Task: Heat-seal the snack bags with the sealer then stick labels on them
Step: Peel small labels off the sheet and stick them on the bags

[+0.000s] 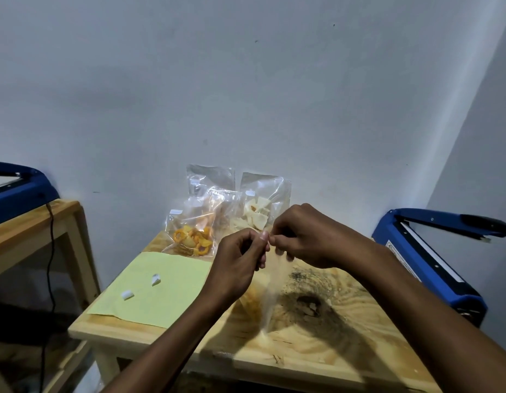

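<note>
Above the middle of the pale wooden tabletop (317, 344) both hands meet at the top edge of a clear snack bag (270, 290), which hangs down blurred, its lower end near the wood. The left hand (237, 262) and the right hand (305, 236) each have their fingers curled in a pinch on that upper edge, thumbs close together. The film is thin, glossy and limp, so the likeliest trouble from here is the mouth slipping or wrinkling between the pinches, which would leave a creased or leaky seam once it goes under the blue sealer (433, 256) that stands off the right edge, arm raised. Swinging the bag could also shake its contents toward the opening. At the far edge, against the wall, finished bags (215, 211) lean together: crinkly transparent pouches, one with orange ring-shaped snacks, another with pale wedge-shaped chips, small white labels on their upper parts. On the left side of the tabletop lies a flat, smooth yellow backing sheet (149, 290) with two small white labels (155, 279) curling up from it; a stray elbow could brush them off. A second blue sealer (16, 191) sits on a neighbouring wooden stand to the left.
</note>
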The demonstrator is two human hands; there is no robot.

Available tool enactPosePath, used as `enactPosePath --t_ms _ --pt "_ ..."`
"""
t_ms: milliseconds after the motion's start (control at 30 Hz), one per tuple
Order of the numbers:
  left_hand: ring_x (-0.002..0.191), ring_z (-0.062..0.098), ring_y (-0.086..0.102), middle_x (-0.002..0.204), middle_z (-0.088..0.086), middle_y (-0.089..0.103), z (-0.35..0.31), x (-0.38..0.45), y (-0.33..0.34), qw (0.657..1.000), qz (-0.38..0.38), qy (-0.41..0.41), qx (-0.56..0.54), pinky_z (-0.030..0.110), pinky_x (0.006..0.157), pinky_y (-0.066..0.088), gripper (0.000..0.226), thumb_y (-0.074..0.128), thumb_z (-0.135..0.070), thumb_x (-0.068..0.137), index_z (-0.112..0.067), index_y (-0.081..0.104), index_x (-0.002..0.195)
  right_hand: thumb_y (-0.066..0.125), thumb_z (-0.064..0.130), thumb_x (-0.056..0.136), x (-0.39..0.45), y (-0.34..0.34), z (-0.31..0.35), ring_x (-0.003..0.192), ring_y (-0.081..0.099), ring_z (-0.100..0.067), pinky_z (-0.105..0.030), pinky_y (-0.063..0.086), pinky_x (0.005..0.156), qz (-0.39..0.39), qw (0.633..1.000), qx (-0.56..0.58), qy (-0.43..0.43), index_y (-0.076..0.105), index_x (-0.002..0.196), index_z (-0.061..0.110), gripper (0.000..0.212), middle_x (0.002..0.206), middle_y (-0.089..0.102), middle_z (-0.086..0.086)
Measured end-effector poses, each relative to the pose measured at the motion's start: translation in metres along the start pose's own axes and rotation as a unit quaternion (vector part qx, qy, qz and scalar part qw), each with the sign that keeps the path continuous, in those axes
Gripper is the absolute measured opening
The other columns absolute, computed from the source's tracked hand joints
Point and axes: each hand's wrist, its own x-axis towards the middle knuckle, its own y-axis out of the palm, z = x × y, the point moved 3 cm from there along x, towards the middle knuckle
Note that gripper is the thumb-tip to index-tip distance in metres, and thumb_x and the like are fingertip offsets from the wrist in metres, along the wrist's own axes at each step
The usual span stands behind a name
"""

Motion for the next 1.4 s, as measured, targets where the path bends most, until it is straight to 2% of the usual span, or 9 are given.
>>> enactPosePath --t_ms 100,233,500,767,867,1000,1167,1267,1400 --pt "0.050 0.007 0.050 0.053 -0.004 0.055 0.001 0.001 -0.001 1.000 -0.009 0.010 -0.010 0.019 0.053 0.043 0.030 0.054 -0.038 0.088 -0.018 0.060 0.066 0.054 0.016 0.096 0.002 0.005 -0.009 0.062 0.069 -0.011 -0.019 0.050 0.059 -0.015 0.995 0.099 0.027 0.070 0.086 0.000 0.025 0.078 0.073 -0.004" --pt "0.051 0.003 0.051 0.054 -0.008 0.057 0.005 0.001 -0.001 1.000 0.007 0.001 -0.012 0.015 0.054 0.043 0.030 0.050 -0.022 0.096 -0.009 0.058 0.070 0.055 0.013 0.096 0.000 0.005 -0.019 0.061 0.067 -0.011 -0.028 0.051 0.063 -0.002 0.978 0.202 0.058 0.070 0.085 -0.005 0.026 0.078 0.074 -0.008" --pt "0.058 0.004 0.050 0.060 -0.009 0.055 0.001 0.002 0.002 0.999 0.049 -0.002 -0.023 0.014 0.057 0.042 0.032 0.036 -0.016 0.102 -0.006 0.056 0.080 0.059 0.015 0.092 0.011 0.000 -0.007 0.057 0.063 -0.006 -0.017 0.045 0.057 -0.012 0.995 0.094 0.028 0.072 0.079 0.006 0.020 0.074 0.072 -0.006" --pt "0.065 0.008 0.056 0.068 -0.005 0.060 -0.005 -0.004 -0.007 0.993 0.111 0.032 0.009 0.022 0.064 0.044 0.031 0.039 -0.024 0.099 -0.015 0.057 0.076 0.058 0.011 0.092 0.022 0.007 -0.008 0.060 0.064 -0.008 -0.019 0.045 0.058 0.004 0.993 0.117 0.025 0.070 0.078 0.006 0.020 0.067 0.067 0.000" --pt "0.067 0.007 0.057 0.072 -0.004 0.062 -0.005 -0.003 -0.012 0.992 0.123 0.025 0.024 0.021 0.065 0.044 0.031 0.040 -0.017 0.101 -0.016 0.059 0.077 0.057 0.012 0.093 0.021 0.010 -0.012 0.059 0.063 -0.008 -0.025 0.048 0.061 0.009 0.984 0.178 0.015 0.071 0.076 0.010 0.022 0.068 0.067 -0.001" --pt "0.065 0.003 0.057 0.071 -0.006 0.064 -0.001 0.000 -0.017 0.992 0.111 0.012 0.050 0.018 0.065 0.044 0.030 0.045 -0.016 0.099 -0.020 0.061 0.074 0.058 0.018 0.094 0.021 0.007 -0.012 0.062 0.062 -0.006 -0.025 0.051 0.063 -0.007 0.976 0.218 -0.002 0.073 0.086 0.003 0.023 0.077 0.071 -0.009" --pt "0.070 0.006 0.061 0.076 0.000 0.067 -0.004 0.000 -0.015 0.990 0.109 0.036 0.083 0.014 0.067 0.043 0.028 0.048 -0.016 0.098 -0.023 0.061 0.075 0.059 0.011 0.092 0.024 0.006 -0.008 0.052 0.056 -0.001 -0.022 0.047 0.060 -0.009 0.978 0.207 -0.006 0.071 0.080 0.006 0.017 0.066 0.066 -0.001" --pt "0.071 0.002 0.062 0.076 -0.006 0.067 -0.008 -0.002 -0.013 0.985 0.120 0.059 0.111 0.011 0.067 0.041 0.028 0.048 -0.014 0.098 -0.027 0.060 0.076 0.059 0.010 0.092 0.026 0.006 -0.006 0.049 0.054 0.001 -0.021 0.045 0.058 -0.013 0.977 0.213 -0.006 0.070 0.080 0.006 0.017 0.063 0.064 0.000" --pt "0.070 -0.003 0.060 0.070 -0.013 0.064 -0.009 -0.003 -0.014 0.979 0.128 0.071 0.143 0.007 0.066 0.039 0.024 0.049 -0.015 0.098 -0.014 0.062 0.077 0.059 0.012 0.093 0.030 0.007 -0.005 0.049 0.053 0.002 -0.018 0.044 0.057 -0.018 0.976 0.217 -0.004 0.070 0.082 0.002 0.019 0.062 0.063 0.003"
